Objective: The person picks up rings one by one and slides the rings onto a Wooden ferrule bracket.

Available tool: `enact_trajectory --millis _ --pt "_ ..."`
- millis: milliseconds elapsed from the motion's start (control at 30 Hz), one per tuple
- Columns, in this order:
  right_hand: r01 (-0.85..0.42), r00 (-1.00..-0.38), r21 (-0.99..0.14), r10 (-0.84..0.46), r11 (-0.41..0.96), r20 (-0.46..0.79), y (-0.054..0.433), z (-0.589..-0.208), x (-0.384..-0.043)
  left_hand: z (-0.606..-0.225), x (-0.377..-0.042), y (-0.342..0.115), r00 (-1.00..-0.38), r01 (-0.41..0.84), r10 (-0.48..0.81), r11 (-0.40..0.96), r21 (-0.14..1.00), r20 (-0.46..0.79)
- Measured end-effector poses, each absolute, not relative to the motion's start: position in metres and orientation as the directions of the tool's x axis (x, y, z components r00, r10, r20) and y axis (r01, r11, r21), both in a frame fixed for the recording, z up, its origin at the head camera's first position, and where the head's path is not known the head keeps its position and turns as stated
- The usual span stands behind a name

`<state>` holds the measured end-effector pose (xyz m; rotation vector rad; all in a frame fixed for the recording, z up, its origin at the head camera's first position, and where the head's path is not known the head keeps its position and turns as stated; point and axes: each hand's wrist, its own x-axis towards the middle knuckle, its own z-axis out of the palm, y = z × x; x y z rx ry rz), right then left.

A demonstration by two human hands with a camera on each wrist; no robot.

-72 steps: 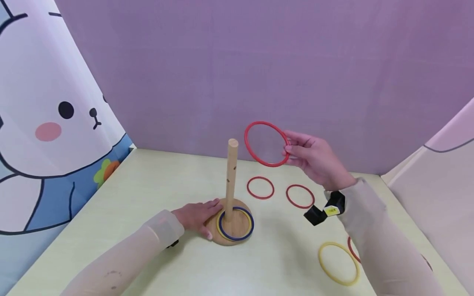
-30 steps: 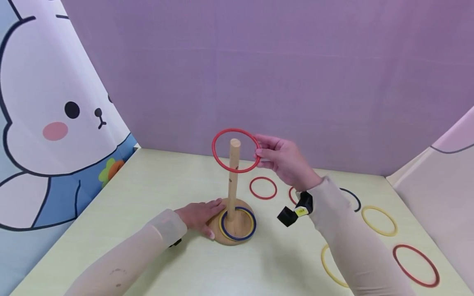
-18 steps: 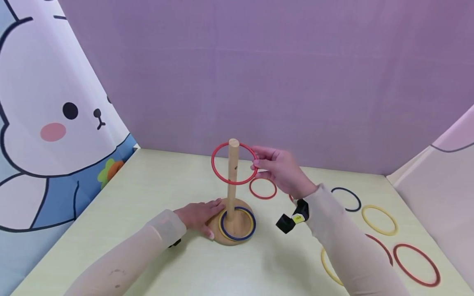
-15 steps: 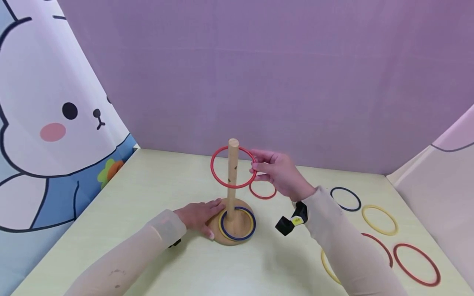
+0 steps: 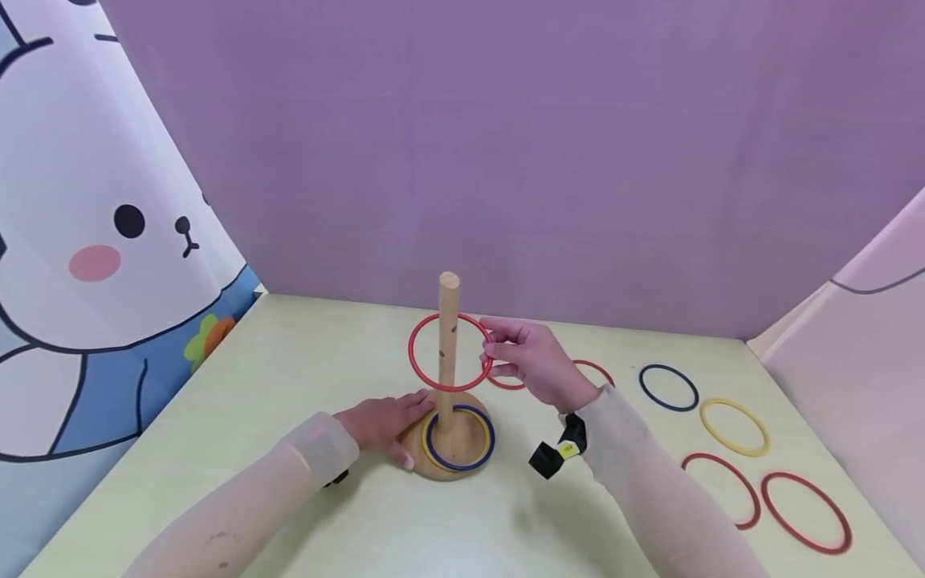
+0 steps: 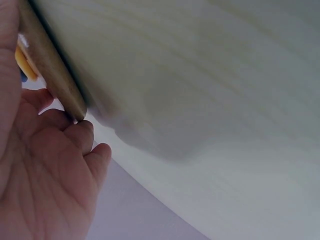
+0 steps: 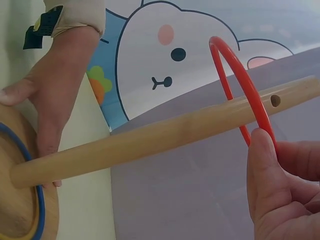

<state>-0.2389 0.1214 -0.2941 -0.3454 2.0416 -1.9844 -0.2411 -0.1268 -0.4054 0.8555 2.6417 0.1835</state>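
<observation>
My right hand (image 5: 535,357) pinches a red ring (image 5: 410,353) by its right side, between thumb and fingers. The ring is around the upper part of a wooden peg (image 5: 447,349), well above the base; the right wrist view shows the peg (image 7: 150,142) passing through the red ring (image 7: 246,86). At the foot of the peg, a blue ring (image 5: 494,440) lies over a yellow ring (image 5: 425,440) on the round wooden base (image 5: 462,440). My left hand (image 5: 379,423) rests on the base's left edge, fingers spread and fairly straight, thumb nearer to me.
Behind the right hand lie red rings, one (image 5: 508,387) close to the peg and one (image 5: 600,369) farther right, both partly hidden. Toward the table's right side lie a blue ring (image 5: 697,397), a yellow ring (image 5: 747,454) and two more red rings, the outer one (image 5: 847,534) near the edge.
My right hand has brought the red ring leftward over the peg's top and lowered it partway down around the peg. The left hand has stayed on the base.
</observation>
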Motion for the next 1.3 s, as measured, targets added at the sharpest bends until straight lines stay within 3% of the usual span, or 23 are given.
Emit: enact_trajectory --millis 767,1300 --pt "0.051 -0.929 -0.998 -0.369 -0.028 -0.037 0.122 -0.337 -0.233 -0.409 -0.242 -0.130 -0.745 0.557 0.618 0.783 0.276 -0.250" --pt "0.087 -0.911 -0.996 -0.404 0.014 -0.086 0.120 -0.378 -0.230 -0.410 -0.244 -0.128 -0.761 0.537 0.594 0.802 0.261 -0.260"
